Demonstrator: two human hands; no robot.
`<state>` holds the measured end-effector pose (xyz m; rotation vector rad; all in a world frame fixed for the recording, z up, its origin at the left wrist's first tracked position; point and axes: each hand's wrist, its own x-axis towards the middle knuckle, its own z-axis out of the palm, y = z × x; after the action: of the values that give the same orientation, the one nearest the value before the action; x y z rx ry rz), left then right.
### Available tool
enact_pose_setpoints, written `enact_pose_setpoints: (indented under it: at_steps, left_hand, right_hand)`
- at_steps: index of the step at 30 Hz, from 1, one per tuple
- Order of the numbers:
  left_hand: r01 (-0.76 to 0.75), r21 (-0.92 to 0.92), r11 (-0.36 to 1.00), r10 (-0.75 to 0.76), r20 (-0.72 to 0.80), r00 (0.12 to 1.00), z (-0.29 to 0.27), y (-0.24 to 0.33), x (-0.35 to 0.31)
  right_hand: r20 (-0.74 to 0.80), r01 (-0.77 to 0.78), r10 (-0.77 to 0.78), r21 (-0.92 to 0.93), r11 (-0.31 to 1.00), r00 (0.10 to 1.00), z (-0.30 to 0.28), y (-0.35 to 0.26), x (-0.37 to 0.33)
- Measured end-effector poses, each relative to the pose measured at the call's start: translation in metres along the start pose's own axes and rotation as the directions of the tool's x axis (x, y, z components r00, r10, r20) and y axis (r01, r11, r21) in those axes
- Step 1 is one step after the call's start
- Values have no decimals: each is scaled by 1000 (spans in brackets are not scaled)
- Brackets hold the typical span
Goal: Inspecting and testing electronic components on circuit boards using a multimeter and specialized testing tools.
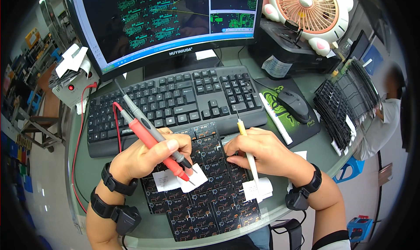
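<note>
Black circuit board panels (192,221) with repeated copper-coloured patterns lie on the table in front of me, partly overlapping. My left hand (151,156) is closed around a red test probe (151,136) and a grey-and-black test probe (146,121) together. Their metal tips point down over white paper slips (195,178) on the panels. In my right hand (264,149) is a slim white pen-like tool (252,167) with a yellow collar and a thin point facing away from me. The right fingertips touch the panels' upper right edge. Another white slip (250,191) lies at the tool's lower end.
Beyond the panels are a black keyboard (203,99) and a monitor (153,60). A white marker (275,119) and mouse (294,105) lie right, near racked boards (339,105). A red lead (78,149) runs along the left. A person (380,132) is at far right.
</note>
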<state>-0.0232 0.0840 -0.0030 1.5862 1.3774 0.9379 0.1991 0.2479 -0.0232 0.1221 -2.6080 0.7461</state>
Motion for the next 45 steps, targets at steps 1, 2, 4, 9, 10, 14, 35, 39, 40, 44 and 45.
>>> enact_pose_setpoints:
  at_steps: [1, 2, 4, 9, 10, 14, 35, 39, 40, 44, 45]
  left_hand:
    - [4, -18, 1000, -5, -6, 1000, 1, -1, 0]
    - [9, -35, 999, -9, -13, 1000, 1, -1, 0]
    - [13, -39, 999, -13, -10, 1000, 1, -3, 0]
    - [21, -58, 998, -22, -9, 1000, 2, -1, 0]
    - [19, -60, 998, -19, -4, 1000, 1, -1, 0]
    - [28, -34, 999, -27, 8, 1000, 0, 0, 0]
    - [13, 145, 989, -25, 85, 996, 5, 16, -1]
    - [25, 117, 993, -33, 75, 997, 5, 18, -1]
    - [29, 111, 993, -38, 75, 997, 4, 17, 0]
    - [-48, 116, 992, 31, 136, 990, -2, 13, 0]
    - [-48, 114, 992, 33, 126, 992, -1, 16, -1]
  right_hand:
    - [1, 0, 0, 1, 1000, 1000, 0, 0, 0]
    - [1, 0, 0, 1, 1000, 1000, 0, 1, 0]
    - [8, -4, 4, -2, 1000, 1000, 0, 1, 0]
    - [20, -11, 11, -2, 1000, 1000, 1, 1, 0]
    - [12, -10, 10, 1, 1000, 1000, 1, 1, 0]
    - [8, -12, 12, -5, 1000, 1000, 0, 0, -1]
    - [7, 13, -13, 15, 1000, 1000, 2, 2, 0]
    - [-37, -14, 13, -34, 999, 999, -2, 0, 2]
    - [-66, -65, 65, 0, 998, 996, -4, 0, 2]
    - [-178, -150, 174, 140, 979, 969, -9, 0, 1]
    - [-96, -203, 222, 170, 964, 970, -17, -6, 1]
